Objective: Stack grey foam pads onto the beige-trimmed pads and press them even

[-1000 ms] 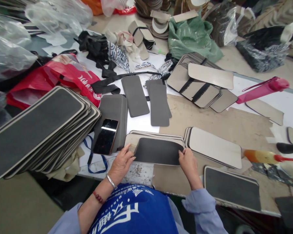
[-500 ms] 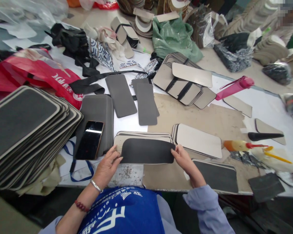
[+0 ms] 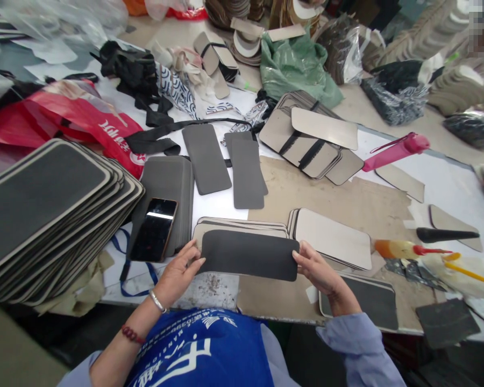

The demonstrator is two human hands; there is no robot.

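Note:
A dark grey rectangular sheet with rounded corners spans the space between my two hands. My left hand pinches its left end, and my right hand grips its right end between thumb and fingers. Beneath and behind the sheet lies a stack of beige panels with rounded corners, partly hidden by it. To the right sits another beige panel stack. Beyond the hands, loose grey sheets lie on the white table covering.
A tall pile of dark, beige-edged panels leans at the left. A phone rests on a grey sheet stack. Farther back are strapped beige panels and a pink bottle. A yellow-orange glue bottle lies right.
The dark sheet's right end has come down and toward me, and the sheet now looks straighter. My right hand has moved slightly right with it; my left hand stays at the left end.

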